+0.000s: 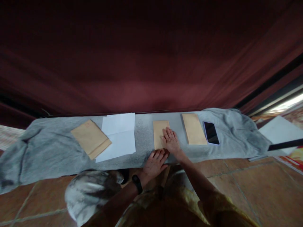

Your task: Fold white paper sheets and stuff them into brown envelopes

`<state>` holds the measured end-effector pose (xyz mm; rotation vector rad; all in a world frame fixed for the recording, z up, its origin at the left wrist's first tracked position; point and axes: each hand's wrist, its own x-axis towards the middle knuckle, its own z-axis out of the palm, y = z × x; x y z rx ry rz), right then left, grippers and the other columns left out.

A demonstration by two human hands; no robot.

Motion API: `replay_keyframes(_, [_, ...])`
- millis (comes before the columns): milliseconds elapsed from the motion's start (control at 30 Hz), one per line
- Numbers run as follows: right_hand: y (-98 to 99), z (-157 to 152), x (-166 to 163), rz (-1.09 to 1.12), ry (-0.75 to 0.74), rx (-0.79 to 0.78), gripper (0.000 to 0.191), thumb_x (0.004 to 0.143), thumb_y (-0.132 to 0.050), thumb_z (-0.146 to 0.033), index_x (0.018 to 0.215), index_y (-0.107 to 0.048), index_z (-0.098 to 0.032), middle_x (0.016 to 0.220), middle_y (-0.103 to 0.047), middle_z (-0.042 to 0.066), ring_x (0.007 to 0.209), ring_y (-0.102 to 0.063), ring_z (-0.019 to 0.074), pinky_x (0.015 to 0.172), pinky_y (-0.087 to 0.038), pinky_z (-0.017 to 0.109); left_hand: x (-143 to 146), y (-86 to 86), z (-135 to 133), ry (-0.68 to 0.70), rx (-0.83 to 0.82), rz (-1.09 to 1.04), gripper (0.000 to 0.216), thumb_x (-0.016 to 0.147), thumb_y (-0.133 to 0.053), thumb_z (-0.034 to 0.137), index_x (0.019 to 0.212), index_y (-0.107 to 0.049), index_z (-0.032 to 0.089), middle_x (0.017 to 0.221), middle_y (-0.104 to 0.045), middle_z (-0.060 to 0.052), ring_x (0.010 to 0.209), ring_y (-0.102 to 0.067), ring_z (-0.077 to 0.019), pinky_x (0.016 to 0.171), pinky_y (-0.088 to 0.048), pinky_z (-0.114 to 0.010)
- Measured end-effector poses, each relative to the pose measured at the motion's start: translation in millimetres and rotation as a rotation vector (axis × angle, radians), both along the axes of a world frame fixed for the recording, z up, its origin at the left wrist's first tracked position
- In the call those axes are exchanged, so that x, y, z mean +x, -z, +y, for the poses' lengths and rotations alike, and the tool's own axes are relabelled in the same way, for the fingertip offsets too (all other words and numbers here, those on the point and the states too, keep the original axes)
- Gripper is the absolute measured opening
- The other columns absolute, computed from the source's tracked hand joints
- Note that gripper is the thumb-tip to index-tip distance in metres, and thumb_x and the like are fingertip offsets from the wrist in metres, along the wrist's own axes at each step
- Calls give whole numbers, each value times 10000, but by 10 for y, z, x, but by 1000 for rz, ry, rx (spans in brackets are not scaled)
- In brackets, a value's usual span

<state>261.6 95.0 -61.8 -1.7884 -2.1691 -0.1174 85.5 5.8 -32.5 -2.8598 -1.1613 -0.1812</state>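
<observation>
A brown paper envelope (159, 132) lies flat on a grey cloth in front of me. My right hand (171, 141) rests on its right side with the fingers stretched out, covering part of it. At the envelope's near edge, my left hand (155, 162) lies palm down with fingers extended. The fingertips of the two hands are close together at the lower right corner. To the right sits a stack of brown envelopes (194, 129). Further left, white paper sheets (121, 134) with a fold crease lie partly under more brown envelopes (90, 137).
A dark-screened phone (211, 133) lies right of the stack. The grey cloth (54, 151) covers a long narrow bench and bunches at both ends. Dark red fabric (151, 72) rises behind it. Tiled floor (255, 183) shows in front, with papers (281, 130) at far right.
</observation>
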Motion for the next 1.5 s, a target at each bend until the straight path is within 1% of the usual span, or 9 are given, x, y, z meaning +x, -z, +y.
replay_keyframes(133, [1, 184, -13, 9, 47, 14, 561, 1056, -340, -401, 1528, -403, -105, 1583, -384, 182, 1434, -403, 302, 1172, -286, 478, 3, -1, 28, 12, 16, 18, 543, 1010, -409, 546, 1491, -448, 297, 1466, -548, -69, 1322, -485, -255, 1093, -355, -428])
replay_keyframes(233, [-9, 278, -29, 11, 77, 19, 579, 1059, -330, -409, 1516, -408, -63, 1566, -407, 194, 1430, -408, 303, 1177, -278, 469, -5, 18, 39, 18, 27, 30, 547, 1013, -409, 539, 1504, -427, 300, 1472, -541, -65, 1320, -482, -250, 1096, -348, -426])
replay_keyframes(367, [6, 337, -47, 5, 91, 48, 585, 1061, -312, -403, 1510, -406, -40, 1562, -408, 203, 1416, -427, 308, 1174, -278, 477, -11, 29, 47, 32, 52, 50, 556, 1014, -409, 532, 1518, -402, 297, 1562, -448, -62, 1363, -440, -239, 1107, -337, -414])
replay_keyframes(467, [35, 323, -49, 15, 92, 76, 583, 1062, -314, -400, 1512, -401, -39, 1553, -419, 214, 1417, -429, 301, 1173, -281, 473, -15, 16, 49, 40, 54, 44, 562, 1014, -400, 542, 1517, -403, 290, 1599, -396, -75, 1380, -428, -240, 1109, -336, -415])
replay_keyframes(700, [65, 173, -17, 53, 62, 74, 589, 1060, -325, -404, 1529, -375, -52, 1548, -420, 225, 1428, -414, 306, 1169, -294, 516, -18, 17, 52, 40, 11, -15, 532, 1013, -408, 533, 1493, -435, 304, 1614, -371, -66, 1397, -428, -244, 1115, -346, -426])
replay_keyframes(867, [48, 26, 11, 30, 44, 47, 578, 1066, -321, -391, 1522, -382, -41, 1566, -400, 212, 1442, -390, 309, 1170, -295, 495, -10, 40, 48, 23, 9, -30, 518, 1019, -397, 524, 1484, -449, 302, 1605, -388, -66, 1382, -448, -246, 1118, -346, -434])
replay_keyframes(1133, [1, -225, 17, 33, 30, 3, 577, 1068, -304, -385, 1527, -367, -42, 1585, -373, 205, 1460, -358, 294, 1176, -284, 483, -4, 33, 42, 23, 29, -22, 492, 1007, -447, 509, 1443, -499, 288, 1578, -429, -77, 1366, -459, -258, 1115, -349, -447])
replay_keyframes(1267, [-3, -343, 25, 33, 31, -3, 553, 1062, -326, -349, 1536, -356, -65, 1576, -400, 187, 1463, -354, 281, 1177, -283, 481, -8, 27, 41, 27, 29, -24, 489, 1003, -457, 507, 1430, -510, 275, 1565, -445, -90, 1370, -455, -263, 1110, -355, -449])
replay_keyframes(1500, [-16, -533, 58, 6, 22, -47, 538, 1058, -317, -314, 1558, -330, -116, 1605, -363, 141, 1462, -358, 268, 1185, -264, 481, -19, 15, 49, 39, 6, -42, 465, 1015, -433, 495, 1422, -505, 283, 1584, -419, -76, 1394, -434, -253, 1120, -354, -454])
